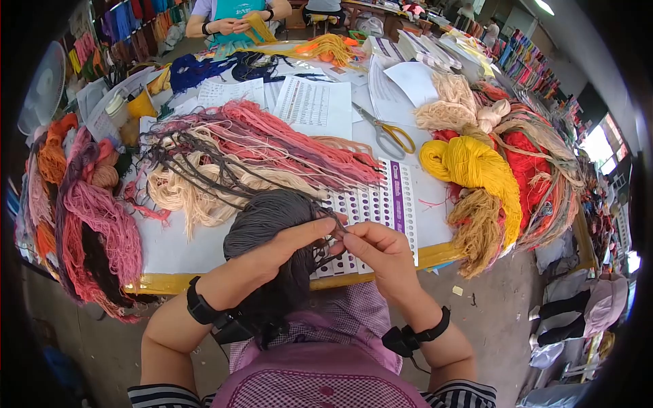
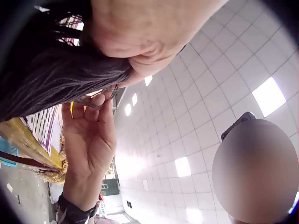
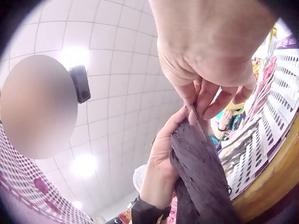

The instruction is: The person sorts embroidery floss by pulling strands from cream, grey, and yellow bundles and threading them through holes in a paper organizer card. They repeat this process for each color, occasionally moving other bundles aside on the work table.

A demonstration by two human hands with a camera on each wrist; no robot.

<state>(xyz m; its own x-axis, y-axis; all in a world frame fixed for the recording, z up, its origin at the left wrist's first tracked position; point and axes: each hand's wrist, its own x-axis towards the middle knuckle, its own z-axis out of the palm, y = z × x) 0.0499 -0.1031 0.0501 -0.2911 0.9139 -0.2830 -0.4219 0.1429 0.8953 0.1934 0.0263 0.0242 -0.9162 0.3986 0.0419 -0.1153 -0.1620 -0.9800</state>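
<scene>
A thick dark grey skein of thread (image 1: 272,228) hangs over the table's front edge, close to the person's body. The left hand (image 1: 299,238) grips its upper end, thumb laid along the strands. Beside it, the right hand (image 1: 382,253) pinches a few thin grey strands between thumb and forefinger, its other fingers curled. In the right wrist view both sets of fingertips meet at the top of the grey skein (image 3: 201,168). From the left wrist view, a thin loop of strand (image 2: 96,105) shows at the right hand's fingertips (image 2: 97,100). The left fingers are partly hidden behind the skein.
Punched white cards (image 1: 398,197) lie under the hands. Pink and mauve threads (image 1: 272,136) spread behind them, with scissors (image 1: 388,132) further back. A yellow skein (image 1: 476,166) lies right, pink skeins (image 1: 102,204) left. Another person (image 1: 238,20) sits across the table.
</scene>
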